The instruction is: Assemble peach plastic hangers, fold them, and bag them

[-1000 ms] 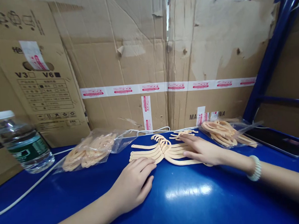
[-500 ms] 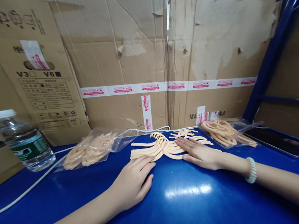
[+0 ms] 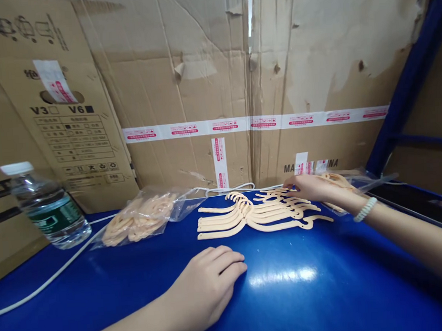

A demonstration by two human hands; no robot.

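Note:
Beige plastic hangers (image 3: 225, 219) lie in an overlapping row on the blue table, their hooks towards the back. Smaller curved beige pieces (image 3: 270, 195) are spread behind their right side. My right hand (image 3: 308, 187) reaches over these pieces with fingers bent down and closed on one at the far right of the pile; the fingertips are partly hidden. In front of the hangers, my left hand (image 3: 214, 282) rests on the table, fingers loosely stretched and nothing in them. At the right end of the front hanger, a small hooked piece (image 3: 307, 223) touches its arm.
A clear bag of beige pieces (image 3: 143, 216) lies left, another bag (image 3: 337, 180) behind my right forearm. A water bottle (image 3: 52, 207) stands far left beside a white cable (image 3: 58, 272). A dark flat device (image 3: 416, 205) lies right. Cardboard (image 3: 186, 97) walls the back.
My left hand has drawn back off the hangers onto the table. My right hand has moved from the hangers to the back right, onto the smaller pieces. The view has shifted slightly.

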